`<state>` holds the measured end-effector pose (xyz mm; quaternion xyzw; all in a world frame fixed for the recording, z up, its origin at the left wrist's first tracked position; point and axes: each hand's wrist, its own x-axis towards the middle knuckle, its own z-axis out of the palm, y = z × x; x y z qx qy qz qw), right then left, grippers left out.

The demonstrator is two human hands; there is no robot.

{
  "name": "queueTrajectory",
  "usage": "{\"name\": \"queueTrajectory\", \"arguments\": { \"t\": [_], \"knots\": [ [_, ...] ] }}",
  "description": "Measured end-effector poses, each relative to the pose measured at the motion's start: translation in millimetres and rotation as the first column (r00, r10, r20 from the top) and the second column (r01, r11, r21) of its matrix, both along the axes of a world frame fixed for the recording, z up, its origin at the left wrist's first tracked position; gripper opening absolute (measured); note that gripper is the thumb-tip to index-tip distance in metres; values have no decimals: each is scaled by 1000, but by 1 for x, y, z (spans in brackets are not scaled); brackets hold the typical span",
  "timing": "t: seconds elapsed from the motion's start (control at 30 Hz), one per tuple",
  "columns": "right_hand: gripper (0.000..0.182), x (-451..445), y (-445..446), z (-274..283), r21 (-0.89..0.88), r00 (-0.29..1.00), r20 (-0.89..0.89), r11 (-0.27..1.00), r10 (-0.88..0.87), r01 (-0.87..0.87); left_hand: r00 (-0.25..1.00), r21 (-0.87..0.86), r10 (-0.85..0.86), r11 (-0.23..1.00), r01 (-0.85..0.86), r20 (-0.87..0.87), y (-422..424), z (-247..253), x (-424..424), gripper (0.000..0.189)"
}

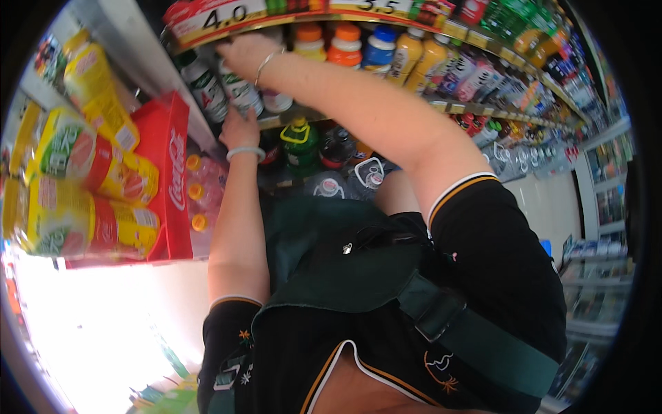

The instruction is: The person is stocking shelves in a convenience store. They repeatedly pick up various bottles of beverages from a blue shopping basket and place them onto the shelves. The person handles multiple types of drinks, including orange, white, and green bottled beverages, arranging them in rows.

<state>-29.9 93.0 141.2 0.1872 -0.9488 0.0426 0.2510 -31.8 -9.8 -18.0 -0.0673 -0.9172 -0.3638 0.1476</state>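
A white plastic bottle (242,95) with a green-marked label stands on the drinks shelf at upper left. My right hand (248,54) reaches across and grips this bottle near its top; the fingertips are partly hidden. Lower down, my left hand (241,128) has its fingers against the base of the same bottle. To its left, touching the shelf's side wall, is a similar white bottle (205,87) with a dark cap. Another white bottle (277,101) stands to the right, partly covered by my right wrist.
Orange- and blue-capped bottles (345,45) continue along the shelf. Price strips (227,18) run above my right hand. Large jugs (300,145) stand below. At left, a red Coca-Cola rack (176,171) holds yellow bottle packs (98,160). A dark green bag (336,264) hangs before me.
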Motion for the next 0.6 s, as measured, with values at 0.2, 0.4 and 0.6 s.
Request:
{"name": "queueTrajectory", "arguments": {
  "t": [0.2, 0.4, 0.6],
  "knots": [
    [25, 108, 36, -68, -147, 951, -220, 956, 217, -252, 969, 63, 2, 998, 14, -247, -6, 1, 33, 54],
    [28, 257, 207, -188, -6, 826, 505, 956, -251, 294, 937, -22, -307, 951, 308, -165, -10, -47, 92, 42],
    [37, 440, 262, -278, 154, 174, 711, 392, -681, 907, 861, -54, -505, 860, 508, 58, -16, -86, 125, 36]
  ]
}}
